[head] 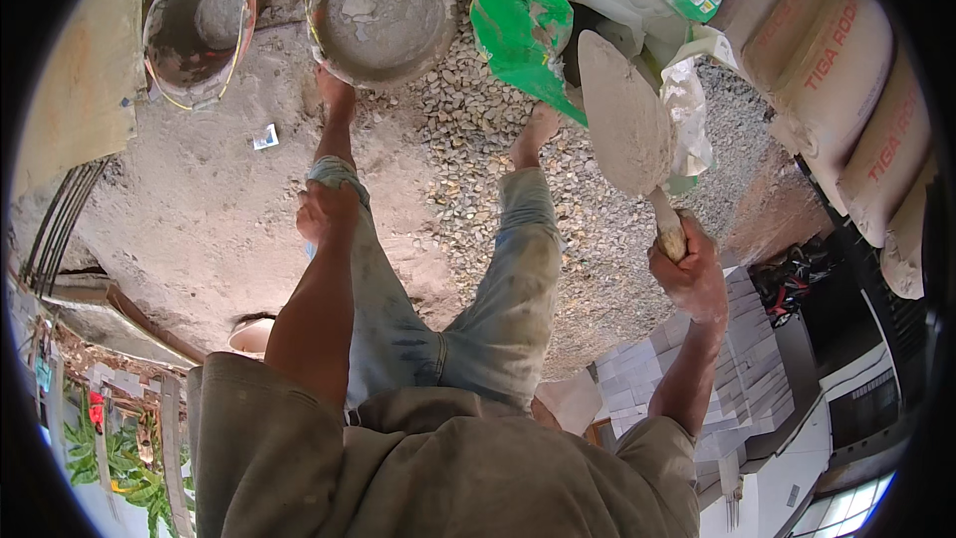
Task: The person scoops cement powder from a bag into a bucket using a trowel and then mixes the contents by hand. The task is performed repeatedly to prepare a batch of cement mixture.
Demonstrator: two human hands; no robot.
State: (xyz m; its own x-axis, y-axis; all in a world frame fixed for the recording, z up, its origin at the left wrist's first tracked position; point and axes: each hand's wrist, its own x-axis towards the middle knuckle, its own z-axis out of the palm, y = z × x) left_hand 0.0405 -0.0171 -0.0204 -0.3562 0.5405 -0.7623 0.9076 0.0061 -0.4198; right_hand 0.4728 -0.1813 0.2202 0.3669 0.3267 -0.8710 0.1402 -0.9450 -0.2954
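My right hand (691,269) grips the handle of a mortar-coated masonry trowel (627,116), whose blade points up in the view, in front of an opened green and white sack (515,30). Its mouth gapes dark behind the blade. My left hand (327,211) rests at my knee, its fingers curled over the rolled cuff of my jeans (340,172); whether it grips the cloth I cannot tell. Ahead of my feet stands a round bucket (381,15) with a yellow handle, holding grey mortar. Another bucket (198,30), tilted, has grey residue inside.
Gravel (478,119) covers the ground between and right of my feet. Stacked paper cement bags (844,75) stand at the right. A board (82,52) and bent dark rods (63,224) lie at the left. Grey blocks (739,359) are piled at the lower right.
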